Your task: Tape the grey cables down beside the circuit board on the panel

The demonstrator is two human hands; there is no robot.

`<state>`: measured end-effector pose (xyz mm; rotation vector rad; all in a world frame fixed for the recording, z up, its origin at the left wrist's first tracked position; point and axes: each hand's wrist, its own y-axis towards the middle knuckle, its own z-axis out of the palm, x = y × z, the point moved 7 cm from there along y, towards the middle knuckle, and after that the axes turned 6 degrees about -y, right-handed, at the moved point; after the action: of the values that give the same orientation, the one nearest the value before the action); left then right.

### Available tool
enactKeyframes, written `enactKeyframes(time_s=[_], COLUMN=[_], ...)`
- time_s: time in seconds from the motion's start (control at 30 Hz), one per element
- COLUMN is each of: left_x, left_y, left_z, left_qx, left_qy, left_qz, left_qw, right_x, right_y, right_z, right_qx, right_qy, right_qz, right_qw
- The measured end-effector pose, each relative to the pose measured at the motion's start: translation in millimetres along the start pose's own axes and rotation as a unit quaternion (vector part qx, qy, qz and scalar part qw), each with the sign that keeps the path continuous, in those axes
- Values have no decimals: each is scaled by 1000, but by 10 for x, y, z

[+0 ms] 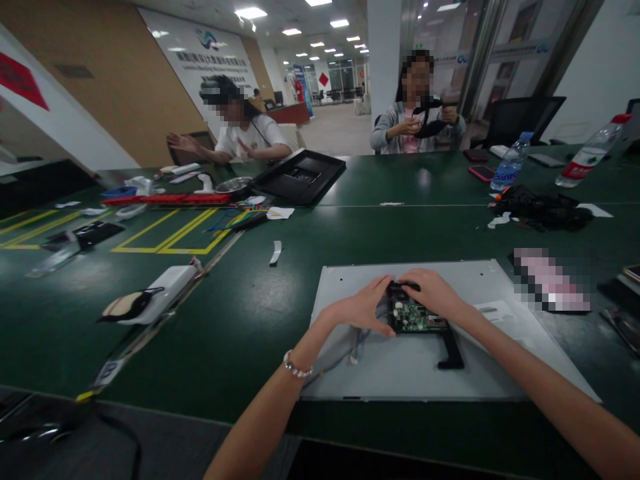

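Circuit board (pixel 414 316), green and populated with small components, lay on the grey metal panel (pixel 350 287), near the panel's middle and slightly toward its far edge. A black bracket (pixel 451 349) ran from the board's near right corner toward the panel's near edge. The panel itself rested flat on the green desk (pixel 250 320).

The left hand (pixel 367 307) was placed against the board's left edge, fingers curled and closed around that side. The right hand (pixel 434 295) covered the board's far right corner, fingers bent down onto it; whether those fingers pinched the board or only pressed on it could not be determined. Thin cables (pixel 356 347) trailed from the board's left side across the panel toward the near edge.

Handling judgement: the board appeared light, rigid and fragile, with exposed solder points and parts that should not be squeezed. Hold was best taken at its bare edges, with care for the attached cables, which could snag.

Left of the panel, a white device (pixel 167 285) lay on the desk. Beyond the panel, at the desk's far side, two other people sat; a black tray (pixel 303 175) and two water bottles (pixel 510 167) stood there.
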<state>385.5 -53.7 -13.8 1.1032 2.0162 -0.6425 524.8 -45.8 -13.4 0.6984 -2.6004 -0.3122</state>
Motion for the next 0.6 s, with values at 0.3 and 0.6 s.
enactKeyframes(time_s=[0.3,0.6], left_x=[627,1259], left_y=[-672,-1636], left_z=[-1378,-1712], left_qx=[-350,-428], left_qy=[193,350], left_qz=[-187,-400], left_qw=[897,731], right_x=[-5,59], right_y=[-28,-13], right_z=[-82,-251], right_qx=[-12,-39], right_qy=[-1,4], right_qz=[4,3], right_qw=[1000,999])
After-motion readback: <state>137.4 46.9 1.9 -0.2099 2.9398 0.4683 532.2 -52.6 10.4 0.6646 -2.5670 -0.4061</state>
